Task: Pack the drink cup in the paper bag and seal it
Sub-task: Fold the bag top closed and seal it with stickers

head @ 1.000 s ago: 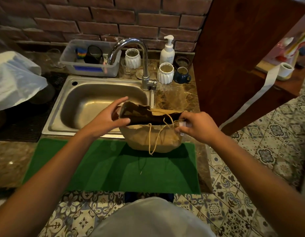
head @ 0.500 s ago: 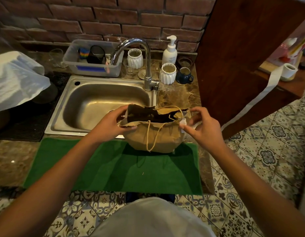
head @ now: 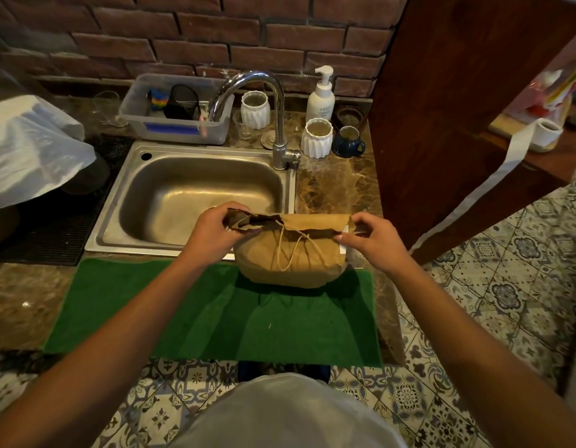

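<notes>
A brown paper bag (head: 291,263) stands on the far edge of a green mat (head: 215,321), its top folded over towards me and its twine handles hanging down the front. My left hand (head: 212,232) pinches the crumpled left end of the fold. At the right end of the fold, my right hand (head: 370,239) pinches the flap where a white strip, perhaps tape or a sticker, shows. The drink cup is hidden; the bag bulges as if something is inside.
A steel sink (head: 196,195) with a curved tap (head: 277,124) lies right behind the bag. Behind it stand a plastic tub (head: 173,124), white ribbed cups (head: 316,137), a blue mug (head: 347,141) and a soap pump (head: 320,95). A wooden panel (head: 448,124) rises on the right.
The bag's mouth was open with both hands at its rim; the top is now folded flat over towards me and both hands hold the ends of the fold.
</notes>
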Demonstrator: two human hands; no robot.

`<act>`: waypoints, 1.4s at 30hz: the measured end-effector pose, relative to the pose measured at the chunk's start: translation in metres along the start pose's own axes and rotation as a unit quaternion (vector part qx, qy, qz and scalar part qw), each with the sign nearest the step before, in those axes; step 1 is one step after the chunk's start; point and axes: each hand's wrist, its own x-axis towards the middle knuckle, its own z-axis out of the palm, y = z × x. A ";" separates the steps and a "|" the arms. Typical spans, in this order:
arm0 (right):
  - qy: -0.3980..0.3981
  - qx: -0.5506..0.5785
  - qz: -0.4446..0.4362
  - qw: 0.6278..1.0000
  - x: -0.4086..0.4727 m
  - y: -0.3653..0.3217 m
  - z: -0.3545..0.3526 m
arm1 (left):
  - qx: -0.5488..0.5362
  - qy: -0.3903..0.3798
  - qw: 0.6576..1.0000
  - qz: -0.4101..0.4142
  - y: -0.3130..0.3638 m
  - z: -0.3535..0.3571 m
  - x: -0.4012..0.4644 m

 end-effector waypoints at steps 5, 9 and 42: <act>0.020 0.027 -0.007 0.999 0.003 0.004 -0.002 | -0.034 -0.117 0.992 0.035 0.003 -0.015 -0.005; 0.026 0.102 0.005 0.994 0.000 0.009 0.000 | -0.084 -0.109 0.990 0.018 0.002 -0.014 -0.007; -0.204 -0.265 -0.164 0.928 0.013 -0.057 0.034 | -0.035 -0.164 0.984 0.052 0.021 0.007 -0.024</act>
